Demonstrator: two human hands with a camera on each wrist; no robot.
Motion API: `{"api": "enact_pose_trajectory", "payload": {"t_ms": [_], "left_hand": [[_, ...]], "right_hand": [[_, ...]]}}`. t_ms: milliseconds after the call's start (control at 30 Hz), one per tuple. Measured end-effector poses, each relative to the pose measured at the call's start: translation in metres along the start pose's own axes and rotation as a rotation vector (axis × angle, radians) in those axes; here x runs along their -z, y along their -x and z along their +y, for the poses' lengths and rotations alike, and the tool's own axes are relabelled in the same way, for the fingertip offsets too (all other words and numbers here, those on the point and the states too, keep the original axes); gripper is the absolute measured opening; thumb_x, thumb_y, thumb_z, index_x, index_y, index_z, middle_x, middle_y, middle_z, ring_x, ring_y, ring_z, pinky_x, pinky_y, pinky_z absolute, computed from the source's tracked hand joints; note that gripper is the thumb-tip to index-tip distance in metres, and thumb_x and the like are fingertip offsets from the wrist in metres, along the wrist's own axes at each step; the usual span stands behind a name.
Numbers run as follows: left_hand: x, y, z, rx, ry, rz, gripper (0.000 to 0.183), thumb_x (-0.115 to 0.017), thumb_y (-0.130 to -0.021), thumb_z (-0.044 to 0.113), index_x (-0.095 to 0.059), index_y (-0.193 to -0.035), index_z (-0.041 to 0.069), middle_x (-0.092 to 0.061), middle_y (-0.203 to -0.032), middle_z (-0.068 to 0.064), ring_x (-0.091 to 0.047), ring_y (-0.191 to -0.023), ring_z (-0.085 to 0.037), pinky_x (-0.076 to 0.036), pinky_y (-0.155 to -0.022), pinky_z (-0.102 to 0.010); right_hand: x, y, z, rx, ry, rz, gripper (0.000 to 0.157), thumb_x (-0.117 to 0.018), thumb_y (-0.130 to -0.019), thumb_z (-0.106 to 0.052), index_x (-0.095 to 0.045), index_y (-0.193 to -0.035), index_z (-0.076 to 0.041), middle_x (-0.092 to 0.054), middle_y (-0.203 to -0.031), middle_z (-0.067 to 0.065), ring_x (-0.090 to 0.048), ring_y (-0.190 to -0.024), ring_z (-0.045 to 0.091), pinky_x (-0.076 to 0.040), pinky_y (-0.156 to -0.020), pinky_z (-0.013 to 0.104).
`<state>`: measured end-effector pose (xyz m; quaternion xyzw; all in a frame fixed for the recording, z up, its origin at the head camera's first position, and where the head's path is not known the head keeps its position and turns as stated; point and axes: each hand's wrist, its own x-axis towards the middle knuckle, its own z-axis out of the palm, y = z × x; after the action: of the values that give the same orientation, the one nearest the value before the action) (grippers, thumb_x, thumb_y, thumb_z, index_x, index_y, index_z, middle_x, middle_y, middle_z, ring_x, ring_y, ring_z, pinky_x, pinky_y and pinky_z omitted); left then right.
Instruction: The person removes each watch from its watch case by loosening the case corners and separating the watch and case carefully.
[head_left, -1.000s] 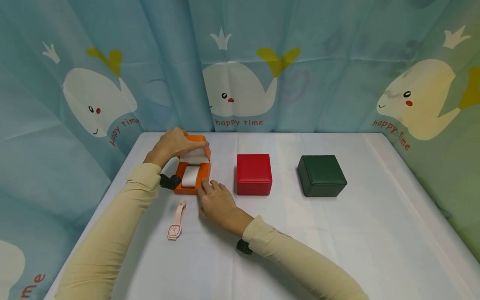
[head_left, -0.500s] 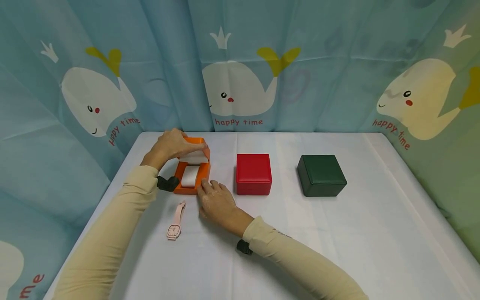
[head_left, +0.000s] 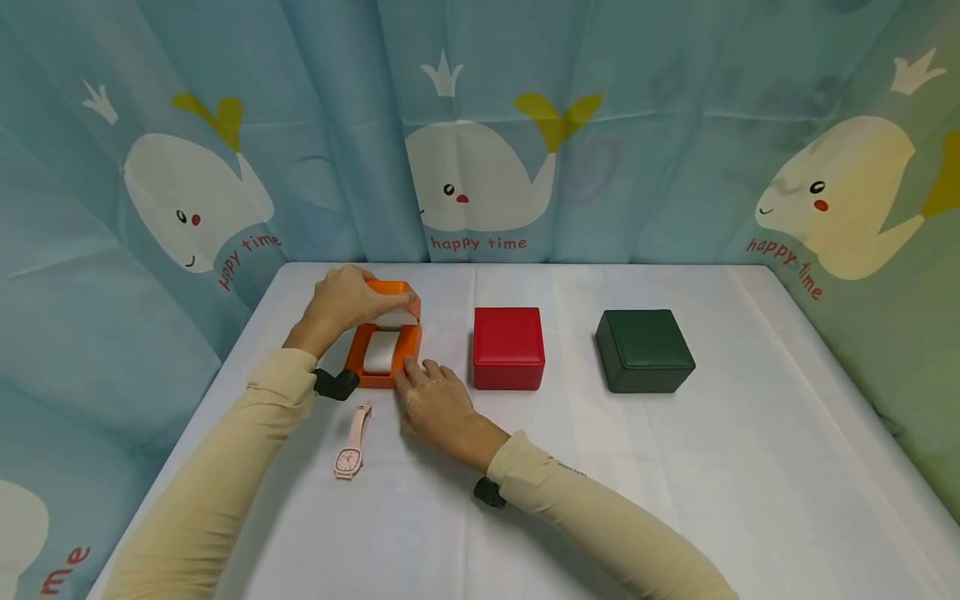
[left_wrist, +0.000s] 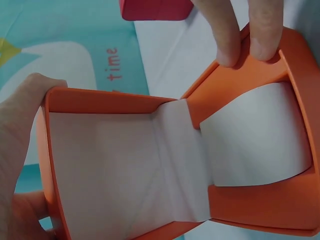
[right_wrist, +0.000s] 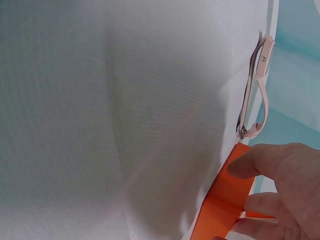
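On the left of the table lies an orange watch box (head_left: 410,340) with its lid (head_left: 390,287) raised. A white cushion (left_wrist: 255,135) fills the middle of its base. My left hand (head_left: 332,307) grips the lid's upper edge, thumb on one side and fingers behind, as the left wrist view shows. My right hand (head_left: 441,410) holds the base at its near right corner. Its fingertips curl over the rim, and the thumb lies on the outer wall (right_wrist: 225,192). A pink wristwatch (head_left: 348,461) with its strap stretched out lies on the cloth just in front of the box.
A closed red box (head_left: 508,337) stands right of the orange one, and a closed dark green box (head_left: 647,343) stands farther right. White cloth covers the table (head_left: 600,492). A blue curtain (head_left: 480,75) with whale prints hangs along the back and sides.
The orange lid has tilted slightly lower toward the base, and my left hand has come down a little with it. My right hand, the wristwatch and the other boxes have stayed put.
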<state>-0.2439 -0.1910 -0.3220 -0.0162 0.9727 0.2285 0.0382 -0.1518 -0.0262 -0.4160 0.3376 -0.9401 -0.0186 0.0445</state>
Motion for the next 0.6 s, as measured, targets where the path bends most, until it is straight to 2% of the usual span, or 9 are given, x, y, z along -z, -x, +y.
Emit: {"api": "enact_pose_trajectory", "payload": {"t_ms": [300,600], "left_hand": [[-0.007,0.005,-0.003,-0.027,0.002,0.049,0.092,-0.07,-0.077,0.072,-0.063,-0.13,-0.003,-0.065,-0.107,-0.023,-0.063,-0.086,-0.035,-0.055,-0.07,-0.04],[-0.012,0.01,-0.007,-0.059,0.005,0.088,0.089,-0.07,-0.079,0.07,-0.064,-0.128,-0.004,-0.064,-0.114,-0.025,-0.062,-0.092,-0.04,-0.056,-0.076,-0.048]], "right_hand": [[0.0,0.001,-0.001,-0.009,-0.008,-0.009,0.062,-0.072,-0.093,-0.042,-0.056,-0.145,-0.013,-0.049,-0.149,0.008,-0.05,-0.131,0.028,-0.043,-0.106,0.039],[0.0,0.001,-0.001,-0.011,-0.005,0.01,0.064,-0.073,-0.091,-0.042,-0.056,-0.146,-0.013,-0.049,-0.15,0.008,-0.05,-0.131,0.027,-0.043,-0.106,0.038]]}}
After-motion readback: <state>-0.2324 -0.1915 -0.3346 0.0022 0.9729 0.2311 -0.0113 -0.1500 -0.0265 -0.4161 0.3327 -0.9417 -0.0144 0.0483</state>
